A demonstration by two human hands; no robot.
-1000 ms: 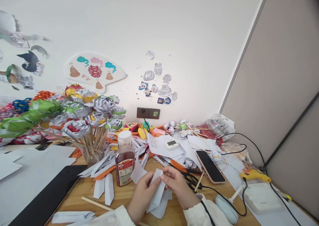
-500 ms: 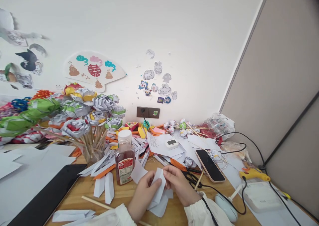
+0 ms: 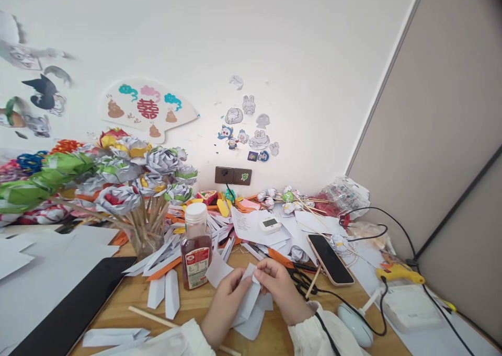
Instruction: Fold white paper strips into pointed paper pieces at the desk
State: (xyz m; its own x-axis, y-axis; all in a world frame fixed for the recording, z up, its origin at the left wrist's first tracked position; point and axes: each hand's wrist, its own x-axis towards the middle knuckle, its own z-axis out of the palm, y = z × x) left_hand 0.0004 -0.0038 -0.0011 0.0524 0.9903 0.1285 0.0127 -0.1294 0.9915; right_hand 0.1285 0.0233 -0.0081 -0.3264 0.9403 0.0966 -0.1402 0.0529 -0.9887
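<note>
My left hand and my right hand both pinch a small folded piece of white paper just above the wooden table, near its front edge. More white paper pieces lie flat under my hands. A bottle with a white cap and red label stands just left of my left hand. Black scissors lie right of my right hand.
A glass of paper flowers on sticks stands at the left, a black tablet in front of it. A phone, a yellow glue gun, a white box and cables lie at the right. Folded paper strips and scraps cover the back.
My hands have kept the paper between them and shifted it slightly; the view has tilted a little downward.
</note>
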